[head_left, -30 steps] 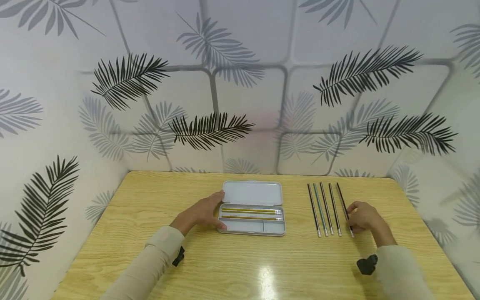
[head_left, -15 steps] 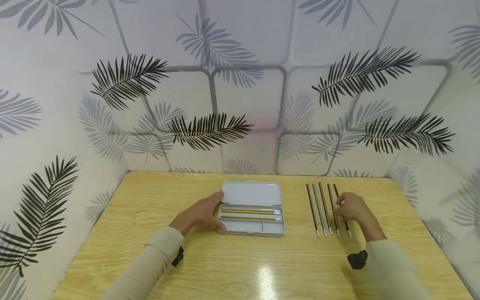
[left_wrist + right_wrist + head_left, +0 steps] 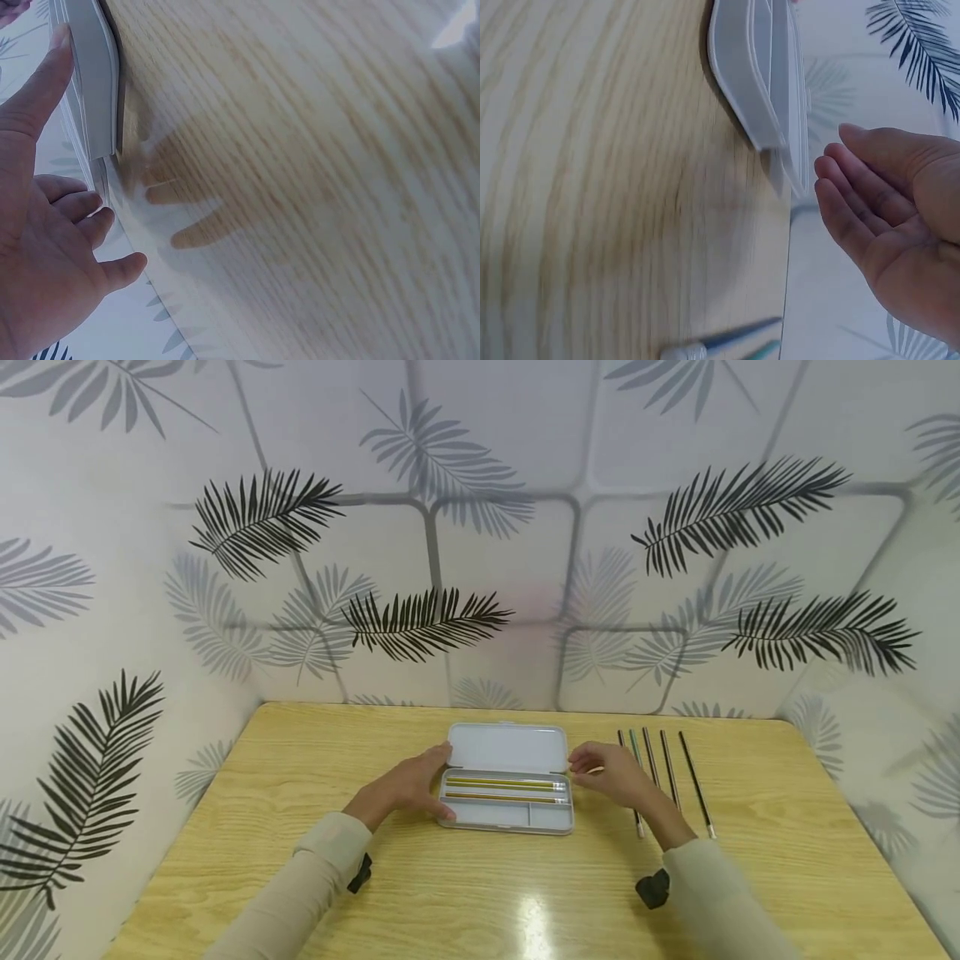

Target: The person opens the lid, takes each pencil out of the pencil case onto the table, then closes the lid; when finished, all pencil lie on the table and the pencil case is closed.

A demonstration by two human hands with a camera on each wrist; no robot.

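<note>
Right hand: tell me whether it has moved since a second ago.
Yes. The right hand has moved left, from the pencils to the case.

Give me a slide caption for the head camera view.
Left hand steadies an open pencil case while the right hand hovers beside it, pencils lying nearby.
</note>
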